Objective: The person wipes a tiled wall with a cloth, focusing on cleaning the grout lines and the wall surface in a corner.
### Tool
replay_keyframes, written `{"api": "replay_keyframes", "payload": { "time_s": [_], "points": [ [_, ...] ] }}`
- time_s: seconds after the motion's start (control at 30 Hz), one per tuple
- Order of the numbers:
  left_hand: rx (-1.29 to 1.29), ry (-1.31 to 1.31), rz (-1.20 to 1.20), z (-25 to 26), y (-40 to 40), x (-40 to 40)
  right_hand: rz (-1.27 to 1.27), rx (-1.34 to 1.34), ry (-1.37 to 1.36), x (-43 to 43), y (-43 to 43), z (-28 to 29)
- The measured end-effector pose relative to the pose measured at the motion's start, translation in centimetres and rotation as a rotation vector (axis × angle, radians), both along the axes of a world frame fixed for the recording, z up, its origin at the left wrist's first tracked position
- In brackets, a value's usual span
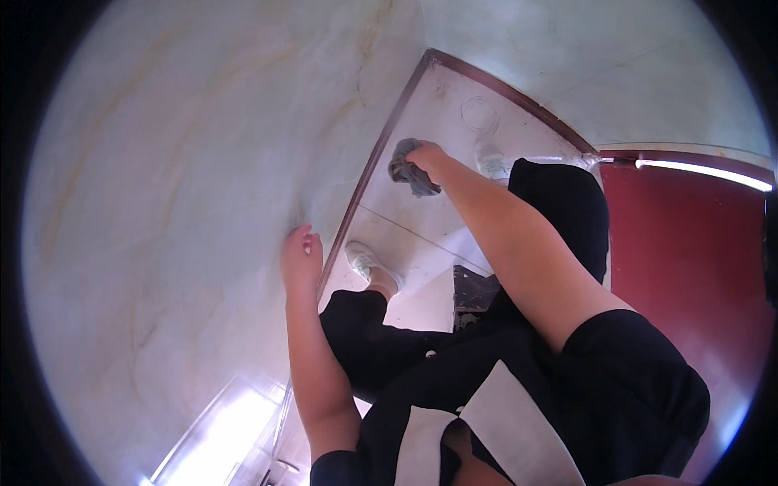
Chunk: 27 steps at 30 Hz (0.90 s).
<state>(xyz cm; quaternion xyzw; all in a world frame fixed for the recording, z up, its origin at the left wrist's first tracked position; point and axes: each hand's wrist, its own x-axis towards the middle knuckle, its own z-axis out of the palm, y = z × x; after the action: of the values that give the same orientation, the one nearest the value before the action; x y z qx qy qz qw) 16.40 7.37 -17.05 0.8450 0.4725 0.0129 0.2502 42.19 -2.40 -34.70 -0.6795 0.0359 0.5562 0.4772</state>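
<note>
My right hand grips a crumpled grey cloth above the pale floor, near the corner where two walls meet. Part of the cloth bunches in front of the fingers and part hangs below them. My left hand is beside the marbled wall, fingers curled inward. Whether it touches the wall is unclear, and its palm is hidden. A dark red-brown baseboard runs along the foot of this wall, between the two hands.
Light-coloured shoes show on the floor under my bent knees. Ring-shaped scuffs mark the floor near the corner. To the right stands a red panel with a shiny bar along its edge. A dark, worn object lies between my legs.
</note>
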Motion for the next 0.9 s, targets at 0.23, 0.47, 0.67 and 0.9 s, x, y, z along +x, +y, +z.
{"api": "replay_keyframes", "payload": {
  "time_s": [0.23,0.47,0.67,0.9],
  "points": [
    [-0.147,0.346,-0.054,-0.2,0.7,0.1,-0.11,-0.099,-0.199,-1.6,2.1,-6.2],
    [-0.21,0.536,-0.02,-1.3,1.2,0.3,-0.052,-0.095,-0.316,2.1,7.4,-5.9],
    [-0.121,0.465,0.034,-2.6,0.8,0.2,-0.061,-0.313,-0.53,7.2,9.6,-10.9],
    [-0.098,0.368,0.041,-3.6,0.7,0.1,0.142,-0.3,-0.958,20.2,10.0,-12.9]
  ]
}}
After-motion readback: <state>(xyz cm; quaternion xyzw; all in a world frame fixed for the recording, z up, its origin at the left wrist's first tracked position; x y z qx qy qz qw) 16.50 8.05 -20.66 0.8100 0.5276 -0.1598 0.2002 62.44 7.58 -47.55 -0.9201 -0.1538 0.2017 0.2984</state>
